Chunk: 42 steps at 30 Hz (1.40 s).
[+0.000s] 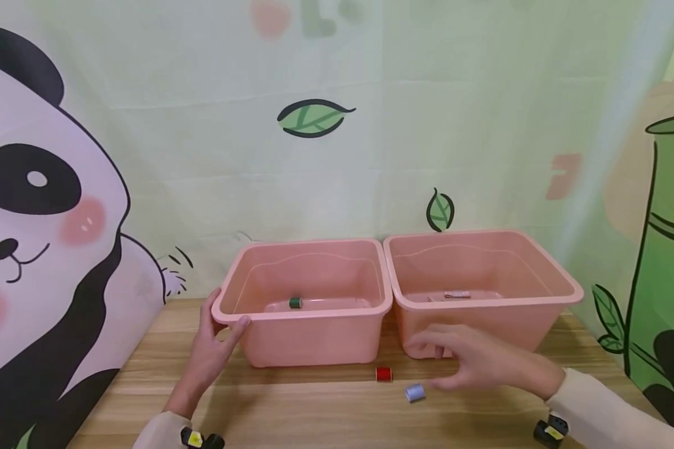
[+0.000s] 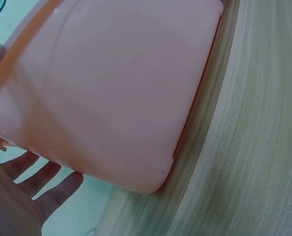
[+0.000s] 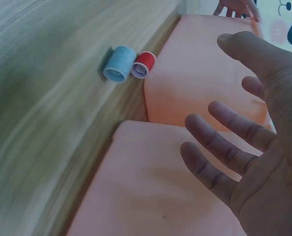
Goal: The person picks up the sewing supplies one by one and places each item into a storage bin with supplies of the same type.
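My left hand (image 1: 216,346) holds the left front corner of the left pink plastic bin (image 1: 314,340), thumb on the front rim and fingers (image 2: 60,194) against the side wall. A green thread spool (image 1: 295,303) lies inside that bin. In front of the right pink bin (image 1: 477,318) my right hand (image 1: 472,358) hovers with fingers spread and nothing in them. Just left of its thumb, a light blue thread spool (image 1: 415,392) lies on its side on the table. The red thread spool (image 1: 384,374) is a little farther back, near the left bin's base.
Both bins stand side by side on the wooden table (image 1: 314,418), their rims nearly touching. In the right bin lies a small pale pink item (image 1: 457,294), too small to make out. Behind the table hangs a printed cloth (image 1: 213,156) with a panda and leaves.
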Available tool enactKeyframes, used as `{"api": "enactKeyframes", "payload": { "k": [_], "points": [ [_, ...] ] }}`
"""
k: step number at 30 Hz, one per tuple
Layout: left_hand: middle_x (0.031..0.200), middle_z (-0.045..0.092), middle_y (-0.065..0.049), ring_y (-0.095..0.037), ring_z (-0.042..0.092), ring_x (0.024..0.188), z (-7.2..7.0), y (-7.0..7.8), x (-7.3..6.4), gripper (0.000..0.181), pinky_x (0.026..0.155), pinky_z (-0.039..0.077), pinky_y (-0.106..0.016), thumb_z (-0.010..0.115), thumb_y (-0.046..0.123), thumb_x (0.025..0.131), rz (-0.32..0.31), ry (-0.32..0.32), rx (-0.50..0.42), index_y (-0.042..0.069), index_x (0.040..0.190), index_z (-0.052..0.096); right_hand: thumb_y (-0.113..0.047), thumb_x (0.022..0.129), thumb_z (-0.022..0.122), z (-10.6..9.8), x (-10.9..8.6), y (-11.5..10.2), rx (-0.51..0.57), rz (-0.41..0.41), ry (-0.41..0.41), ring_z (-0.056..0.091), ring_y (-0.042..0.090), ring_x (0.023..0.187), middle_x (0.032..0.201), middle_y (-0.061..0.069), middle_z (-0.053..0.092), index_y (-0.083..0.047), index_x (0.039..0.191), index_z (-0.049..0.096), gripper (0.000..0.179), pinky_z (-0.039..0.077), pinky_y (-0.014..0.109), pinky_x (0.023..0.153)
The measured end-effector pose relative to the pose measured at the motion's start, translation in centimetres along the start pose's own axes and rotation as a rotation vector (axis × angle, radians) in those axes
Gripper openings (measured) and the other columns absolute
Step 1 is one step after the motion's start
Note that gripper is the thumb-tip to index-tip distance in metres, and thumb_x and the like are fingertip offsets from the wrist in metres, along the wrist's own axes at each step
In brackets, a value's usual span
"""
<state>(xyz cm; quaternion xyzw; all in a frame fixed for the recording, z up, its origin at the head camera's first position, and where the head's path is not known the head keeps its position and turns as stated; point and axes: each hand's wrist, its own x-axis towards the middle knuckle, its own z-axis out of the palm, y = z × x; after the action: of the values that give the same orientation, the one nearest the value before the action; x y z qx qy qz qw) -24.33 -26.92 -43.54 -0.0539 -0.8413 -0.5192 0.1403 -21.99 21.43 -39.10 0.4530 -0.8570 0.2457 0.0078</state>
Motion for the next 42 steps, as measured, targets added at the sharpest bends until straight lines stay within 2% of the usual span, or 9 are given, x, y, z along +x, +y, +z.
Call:
{"api": "enactKeyframes", "payload": {
  "k": [5,12,17,25,36,42],
  "points": [
    [0.161,0.033,-0.010,-0.030,0.047,0.132,-0.1,0.0,0.0,0.087,0.094,0.045,-0.016,0.067,0.042,0.100,0.000,-0.004,-0.007,0.029,0.164,0.009,-0.043,0.091,0.079,1.2,0.1,0.5,0.015,-0.013,-0.019,0.060,0.003,0.098,0.122,-0.014,0.066,-0.027,0.136,0.062,0.051,0.057,0.032,0.083],
    [0.160,0.034,-0.009,-0.029,0.048,0.131,-0.1,0.0,0.0,0.087,0.094,0.046,-0.018,0.067,0.042,0.100,-0.006,-0.008,-0.009,0.030,0.164,0.009,-0.034,0.089,0.082,2.7,0.2,1.2,0.025,0.044,-0.082,0.061,0.008,0.092,0.121,-0.011,0.065,-0.028,0.137,0.061,0.054,0.056,0.033,0.082],
    [0.160,0.034,-0.009,-0.029,0.047,0.132,-0.1,0.0,0.0,0.087,0.093,0.046,-0.016,0.066,0.043,0.100,-0.012,-0.011,-0.009,0.031,0.164,0.008,-0.034,0.088,0.083,3.8,0.3,1.8,0.039,0.058,-0.102,0.063,0.009,0.089,0.115,-0.004,0.068,-0.027,0.136,0.062,0.053,0.055,0.031,0.078],
    [0.159,0.036,-0.009,-0.028,0.048,0.130,-0.1,-0.2,0.0,0.086,0.092,0.045,-0.013,0.067,0.040,0.100,-0.002,-0.005,-0.015,0.030,0.164,0.010,-0.035,0.084,0.086,5.1,0.2,2.6,0.028,0.037,-0.100,0.059,0.006,0.082,0.105,-0.007,0.069,-0.022,0.131,0.064,0.054,0.050,0.023,0.069],
    [0.160,0.035,-0.009,-0.027,0.047,0.130,-0.1,-0.1,0.0,0.087,0.092,0.045,-0.014,0.067,0.041,0.100,-0.006,-0.012,-0.027,0.031,0.164,0.010,-0.036,0.082,0.086,6.4,0.3,3.1,-0.023,0.087,-0.132,0.055,0.006,0.079,0.095,-0.015,0.058,-0.030,0.117,0.070,0.039,0.043,0.020,0.064],
    [0.162,0.033,-0.007,-0.027,0.046,0.133,-0.1,0.1,-0.1,0.087,0.097,0.047,-0.022,0.067,0.043,0.100,-0.014,-0.021,-0.028,0.034,0.164,0.008,-0.031,0.083,0.086,6.7,0.3,3.2,-0.024,0.109,-0.122,0.054,0.005,0.078,0.093,-0.015,0.056,-0.032,0.106,0.069,0.029,0.043,0.020,0.064]
  ]
}}
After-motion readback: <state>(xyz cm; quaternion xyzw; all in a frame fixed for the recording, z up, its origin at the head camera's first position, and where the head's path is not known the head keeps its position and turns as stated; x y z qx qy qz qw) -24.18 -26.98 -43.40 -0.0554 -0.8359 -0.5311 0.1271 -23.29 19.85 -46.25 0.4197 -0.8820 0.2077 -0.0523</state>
